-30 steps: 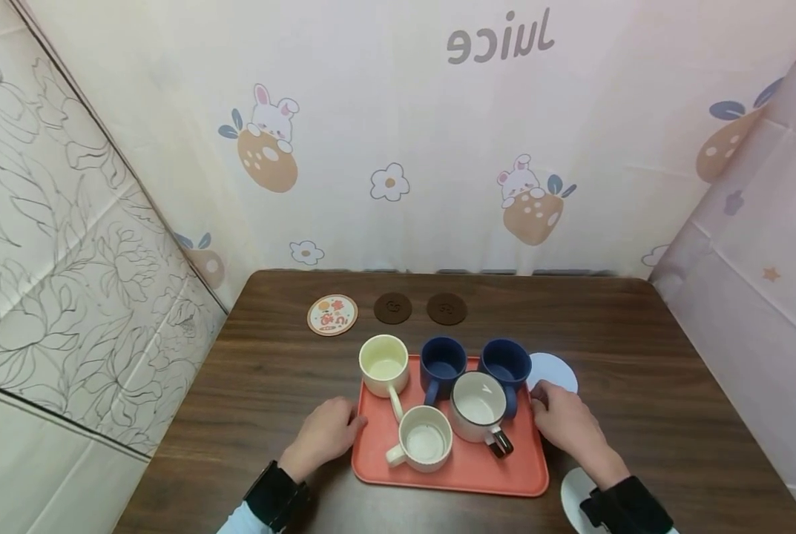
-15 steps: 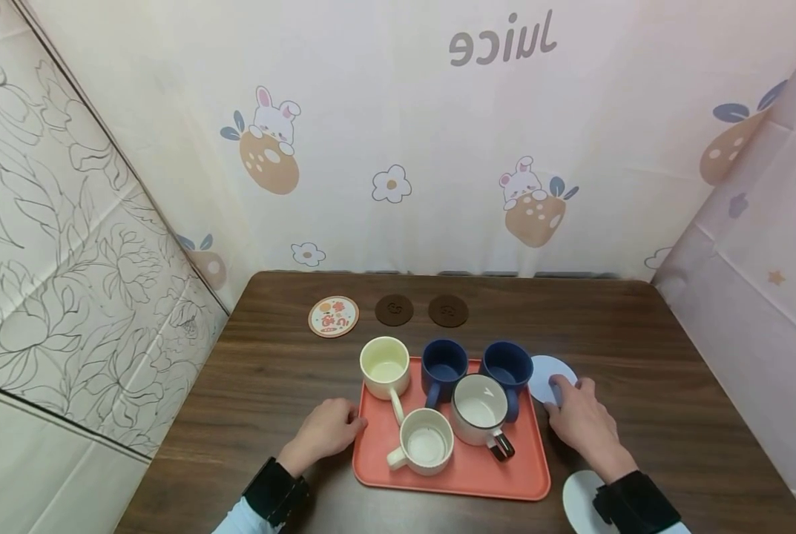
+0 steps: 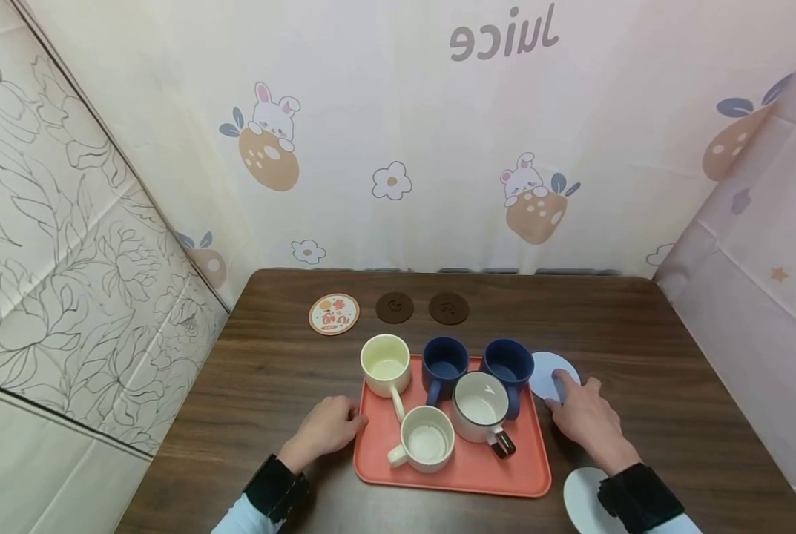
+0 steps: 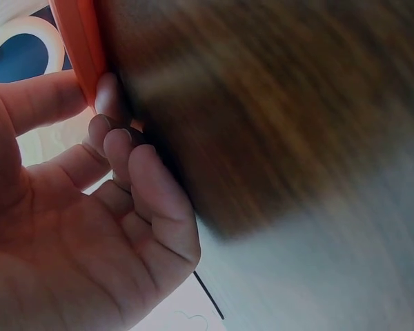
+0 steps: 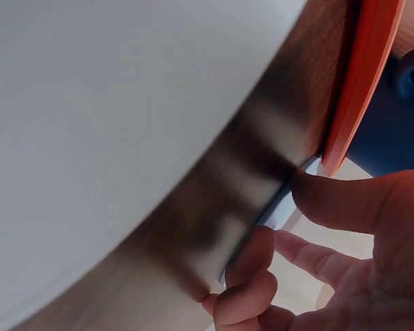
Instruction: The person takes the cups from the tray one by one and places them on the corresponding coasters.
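Observation:
My left hand (image 3: 327, 426) pinches the left rim of a coral-red tray (image 3: 474, 475); the left wrist view shows thumb and curled fingertips at that rim. On the tray stand a pale yellow mug (image 3: 385, 360), two navy mugs (image 3: 444, 360) (image 3: 507, 363), a cream mug (image 3: 427, 439) and a white mug (image 3: 480, 399) with a dark handle. Right of the tray, a pale round coaster (image 3: 546, 371) lies on the table. My right hand (image 3: 587, 423) has its thumb and fingers at the near edge of that coaster, partly covering it.
Along the back of the table lie a printed coaster (image 3: 334, 314) and two dark brown coasters (image 3: 394, 308) (image 3: 448, 308). A white round coaster (image 3: 587, 500) lies beneath the right wrist, partly hidden. Patterned curtains (image 3: 398, 133) close off the back and sides.
My right hand has left the tray's right edge and moved a little rightward onto the pale coaster. The left hand, tray and mugs stay in place.

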Motion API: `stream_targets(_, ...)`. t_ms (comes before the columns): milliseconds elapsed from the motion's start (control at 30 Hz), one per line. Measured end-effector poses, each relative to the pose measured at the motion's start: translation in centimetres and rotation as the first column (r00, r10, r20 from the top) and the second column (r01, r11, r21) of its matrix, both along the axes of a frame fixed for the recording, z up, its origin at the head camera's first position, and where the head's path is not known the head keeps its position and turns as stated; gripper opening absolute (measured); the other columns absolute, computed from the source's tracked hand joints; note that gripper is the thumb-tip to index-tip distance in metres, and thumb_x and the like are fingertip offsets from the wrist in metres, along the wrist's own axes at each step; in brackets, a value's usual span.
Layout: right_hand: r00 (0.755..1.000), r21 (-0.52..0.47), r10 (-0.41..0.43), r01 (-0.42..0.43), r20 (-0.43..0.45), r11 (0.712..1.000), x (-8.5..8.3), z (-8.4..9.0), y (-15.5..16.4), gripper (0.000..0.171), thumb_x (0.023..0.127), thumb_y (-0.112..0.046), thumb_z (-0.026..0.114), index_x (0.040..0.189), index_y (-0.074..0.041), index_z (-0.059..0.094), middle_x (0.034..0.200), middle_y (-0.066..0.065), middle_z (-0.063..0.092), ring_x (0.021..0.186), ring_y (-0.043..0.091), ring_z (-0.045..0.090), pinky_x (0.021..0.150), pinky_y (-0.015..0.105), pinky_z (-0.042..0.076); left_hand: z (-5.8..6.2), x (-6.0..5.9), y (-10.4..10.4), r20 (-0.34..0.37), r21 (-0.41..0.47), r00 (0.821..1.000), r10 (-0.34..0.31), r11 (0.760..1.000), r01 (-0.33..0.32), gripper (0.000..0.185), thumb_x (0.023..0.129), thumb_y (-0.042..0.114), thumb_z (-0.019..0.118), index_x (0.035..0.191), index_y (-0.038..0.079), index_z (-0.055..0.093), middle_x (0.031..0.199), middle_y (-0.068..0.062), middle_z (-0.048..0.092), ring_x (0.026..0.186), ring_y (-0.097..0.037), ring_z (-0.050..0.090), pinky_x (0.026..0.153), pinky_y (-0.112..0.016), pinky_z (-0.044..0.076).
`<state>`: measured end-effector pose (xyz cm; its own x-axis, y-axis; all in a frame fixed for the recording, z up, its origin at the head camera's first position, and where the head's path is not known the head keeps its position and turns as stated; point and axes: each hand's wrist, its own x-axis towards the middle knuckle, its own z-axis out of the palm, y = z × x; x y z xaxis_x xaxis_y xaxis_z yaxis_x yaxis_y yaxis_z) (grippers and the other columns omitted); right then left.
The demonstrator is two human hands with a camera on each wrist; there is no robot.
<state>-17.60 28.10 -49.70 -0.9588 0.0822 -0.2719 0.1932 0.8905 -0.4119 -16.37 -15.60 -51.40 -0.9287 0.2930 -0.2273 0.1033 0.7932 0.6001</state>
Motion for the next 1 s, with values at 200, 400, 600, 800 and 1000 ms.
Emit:
stream_targets(200,1.000,-0.011,0.002,-0.002,-0.009,1.000,-0.5,0.1,0.1,0.063,0.099,-0.014,0.069,0.152,0.003,0.040,0.125,0.045,0.036,0.090,0.052,0.057,0.074,0.070,0.055,-0.2,-0.3,0.0,0.003,0.018,1.000,-0.003,1.000,0.003,0.031,0.101,0.023,0.069,0.071,0.019,0.063,0.058,0.004,0.050,0.054,-0.013,0.051,0.050,-0.027,0.035)
stream_targets(400,1.000,-0.016,0.012,-0.013,-0.026,1.000,-0.5,0.1,0.0,0.058,0.099,-0.010,0.067,0.151,0.003,0.044,0.128,0.046,0.036,0.086,0.048,0.059,0.072,0.069,0.055,-0.3,-0.4,-0.1,0.008,0.015,1.000,0.000,1.000,0.000,0.032,0.101,0.023,0.068,0.070,0.019,0.062,0.058,0.004,0.049,0.053,-0.013,0.051,0.050,-0.026,0.035)
stream_targets(600,0.999,-0.017,0.019,-0.020,-0.044,1.000,-0.8,-0.1,0.0,0.054,0.097,-0.004,0.067,0.148,0.002,0.047,0.127,0.044,0.036,0.082,0.046,0.059,0.070,0.066,0.057,-0.1,-0.3,-0.1,-0.017,0.007,1.000,-0.007,1.000,0.007,0.034,0.101,0.022,0.069,0.069,0.018,0.060,0.059,0.004,0.048,0.053,-0.013,0.050,0.050,-0.027,0.034)
stream_targets(800,0.999,-0.029,0.020,-0.021,-0.039,0.999,-1.5,-0.1,0.0,0.055,0.096,-0.004,0.067,0.148,0.002,0.047,0.128,0.044,0.035,0.085,0.048,0.059,0.071,0.066,0.056,-0.2,-0.2,-0.1,-0.010,-0.003,1.000,-0.006,1.000,0.006,0.033,0.102,0.023,0.069,0.070,0.018,0.060,0.060,0.004,0.049,0.054,-0.013,0.050,0.050,-0.027,0.035)
stream_targets(1000,0.999,-0.034,0.018,-0.019,-0.040,0.999,-2.1,-0.2,-0.1,0.056,0.096,-0.004,0.068,0.148,0.002,0.047,0.128,0.044,0.036,0.085,0.047,0.059,0.071,0.065,0.057,-0.2,-0.1,-0.2,0.007,0.009,1.000,-0.004,1.000,0.004,0.031,0.102,0.022,0.068,0.072,0.017,0.061,0.061,0.003,0.050,0.054,-0.014,0.051,0.050,-0.027,0.035)
